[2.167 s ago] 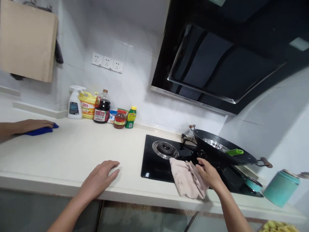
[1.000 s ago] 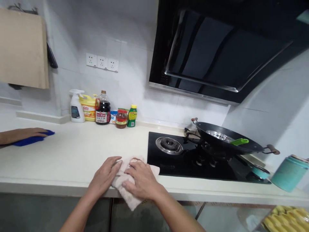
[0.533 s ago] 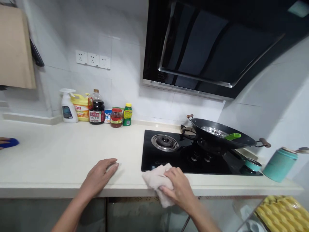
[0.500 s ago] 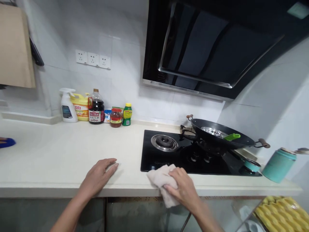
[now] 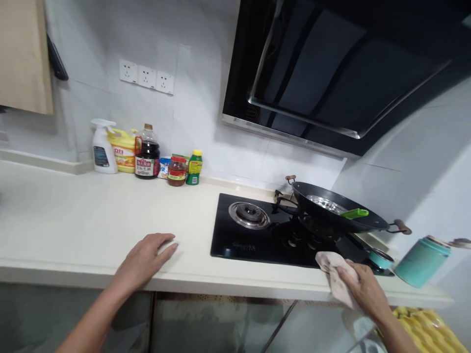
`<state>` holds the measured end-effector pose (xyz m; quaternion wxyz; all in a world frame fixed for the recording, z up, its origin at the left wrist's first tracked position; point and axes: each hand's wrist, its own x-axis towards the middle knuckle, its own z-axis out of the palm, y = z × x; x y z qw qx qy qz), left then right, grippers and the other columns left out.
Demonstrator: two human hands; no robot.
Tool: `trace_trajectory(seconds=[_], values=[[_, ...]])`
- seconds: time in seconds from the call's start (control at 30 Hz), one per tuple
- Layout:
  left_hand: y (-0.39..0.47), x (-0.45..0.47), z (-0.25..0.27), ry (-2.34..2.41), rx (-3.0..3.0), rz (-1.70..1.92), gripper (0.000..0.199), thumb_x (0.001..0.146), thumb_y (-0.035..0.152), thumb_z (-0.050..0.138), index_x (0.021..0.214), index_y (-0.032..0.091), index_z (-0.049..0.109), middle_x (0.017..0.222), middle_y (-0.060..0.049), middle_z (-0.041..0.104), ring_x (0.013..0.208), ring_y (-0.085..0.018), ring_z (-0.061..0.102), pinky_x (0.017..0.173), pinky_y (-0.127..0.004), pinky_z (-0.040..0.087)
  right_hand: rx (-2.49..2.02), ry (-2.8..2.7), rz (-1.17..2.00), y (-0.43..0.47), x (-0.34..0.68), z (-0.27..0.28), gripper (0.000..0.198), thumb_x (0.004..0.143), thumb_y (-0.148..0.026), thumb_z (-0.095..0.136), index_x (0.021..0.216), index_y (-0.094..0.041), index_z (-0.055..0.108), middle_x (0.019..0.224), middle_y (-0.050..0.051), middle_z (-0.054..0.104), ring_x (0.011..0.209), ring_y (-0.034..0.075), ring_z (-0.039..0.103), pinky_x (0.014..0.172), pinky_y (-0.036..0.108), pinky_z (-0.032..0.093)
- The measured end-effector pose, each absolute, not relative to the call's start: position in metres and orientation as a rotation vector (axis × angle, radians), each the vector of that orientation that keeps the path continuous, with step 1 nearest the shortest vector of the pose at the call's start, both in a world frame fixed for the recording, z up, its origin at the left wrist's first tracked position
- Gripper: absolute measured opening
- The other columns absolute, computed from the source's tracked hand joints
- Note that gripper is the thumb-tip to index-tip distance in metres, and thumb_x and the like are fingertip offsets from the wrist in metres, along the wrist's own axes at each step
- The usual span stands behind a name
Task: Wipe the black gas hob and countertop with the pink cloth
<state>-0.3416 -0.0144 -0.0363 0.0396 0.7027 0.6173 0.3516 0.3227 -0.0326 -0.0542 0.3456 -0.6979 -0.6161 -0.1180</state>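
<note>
My right hand (image 5: pixel 362 287) is closed on a pale cloth (image 5: pixel 336 277), which lies over the counter's front edge and touches the front rim of the black gas stove (image 5: pixel 243 250). Resting at the counter's edge, left of the stove, my left hand (image 5: pixel 145 260) holds nothing and has its thumb and fingers apart. Behind the cloth, a black wok (image 5: pixel 346 218) with wooden handles sits on the right burner. Inside it are a perforated metal piece (image 5: pixel 326 202) and something with a green handle (image 5: pixel 355 214).
Along the wall stand a spray bottle (image 5: pixel 103 149), a yellow jug (image 5: pixel 123 152), a soy sauce bottle (image 5: pixel 147 159), a red-lidded jar (image 5: pixel 177 171) and a green bottle (image 5: pixel 195 167). A teal canister (image 5: pixel 423 262) is at the right. The range hood (image 5: pixel 305 73) hangs above.
My right hand has slid the cloth to the right along the stove's front edge. My left hand stays on the counter. The view has shifted slightly.
</note>
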Motion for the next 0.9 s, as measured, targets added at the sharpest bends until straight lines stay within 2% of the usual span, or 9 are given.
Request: trace_trajectory(seconds=[0.17, 0.3, 0.43, 0.6, 0.73, 0.8, 0.9], values=[[-0.016, -0.339, -0.034, 1.893, 2.147, 1.053, 0.054, 0.092, 0.063, 0.046, 0.117, 0.021, 0.069, 0.125, -0.009, 0.070, 0.119, -0.030, 0.062, 0.102, -0.042, 0.047, -1.996, -1.672, -0.500, -0.031, 0.289, -0.072, 0.054, 0.088, -0.062, 0.041, 0.112, -0.022, 0.069, 0.118, 0.016, 0.058, 0.108, 0.034, 0.058, 0.087, 0.049, 0.050], [-0.018, -0.337, -0.033, 1.901, 2.158, 1.039, 0.055, 0.092, 0.063, 0.045, 0.119, 0.021, 0.068, 0.126, -0.009, 0.069, 0.120, -0.030, 0.061, 0.103, -0.042, 0.047, -1.945, -1.857, -0.629, -0.045, 0.199, -0.061, 0.042, 0.092, -0.052, 0.047, 0.112, -0.022, 0.068, 0.121, 0.015, 0.057, 0.101, 0.031, 0.056, 0.083, 0.043, 0.048], [-0.018, -0.338, -0.036, 1.890, 2.163, 1.037, 0.053, 0.093, 0.063, 0.046, 0.119, 0.022, 0.068, 0.127, -0.008, 0.069, 0.121, -0.030, 0.060, 0.103, -0.042, 0.047, -1.788, -1.977, -0.660, -0.055, 0.093, -0.047, 0.030, 0.091, -0.043, 0.056, 0.107, -0.022, 0.069, 0.116, 0.013, 0.059, 0.099, 0.030, 0.052, 0.082, 0.043, 0.045], [-0.014, -0.343, -0.039, 1.795, 2.222, 1.130, 0.049, 0.092, 0.062, 0.050, 0.115, 0.022, 0.068, 0.122, -0.008, 0.070, 0.118, -0.029, 0.061, 0.104, -0.044, 0.046, -1.525, -2.046, -0.526, -0.058, -0.026, -0.046, 0.035, 0.084, -0.047, 0.066, 0.110, -0.024, 0.068, 0.110, 0.012, 0.059, 0.097, 0.032, 0.049, 0.080, 0.048, 0.043], [-0.026, -0.322, -0.026, 1.601, 2.222, 1.423, 0.040, 0.094, 0.054, 0.051, 0.110, 0.022, 0.069, 0.125, -0.010, 0.066, 0.121, -0.028, 0.059, 0.107, -0.045, 0.045, -1.381, -2.079, -0.389, -0.063, -0.090, -0.046, 0.044, 0.080, -0.053, 0.070, 0.112, -0.023, 0.065, 0.111, 0.012, 0.059, 0.101, 0.035, 0.050, 0.082, 0.054, 0.044], [-0.041, -0.300, -0.014, 1.426, 2.261, 1.502, 0.033, 0.097, 0.045, 0.048, 0.112, 0.022, 0.067, 0.129, -0.010, 0.062, 0.124, -0.025, 0.058, 0.108, -0.041, 0.046, -1.259, -2.080, -0.248, -0.064, -0.102, -0.043, 0.043, 0.083, -0.051, 0.067, 0.115, -0.024, 0.062, 0.118, 0.012, 0.059, 0.108, 0.035, 0.050, 0.088, 0.056, 0.045], [-0.064, -0.267, -0.003, 1.250, 2.448, 1.332, 0.031, 0.099, 0.036, 0.049, 0.126, 0.025, 0.061, 0.141, -0.010, 0.055, 0.131, -0.023, 0.052, 0.108, -0.039, 0.045, -0.984, -2.023, 0.111, -0.060, -0.085, -0.038, 0.033, 0.095, -0.038, 0.052, 0.125, -0.025, 0.055, 0.129, 0.009, 0.056, 0.117, 0.027, 0.052, 0.097, 0.048, 0.047]])
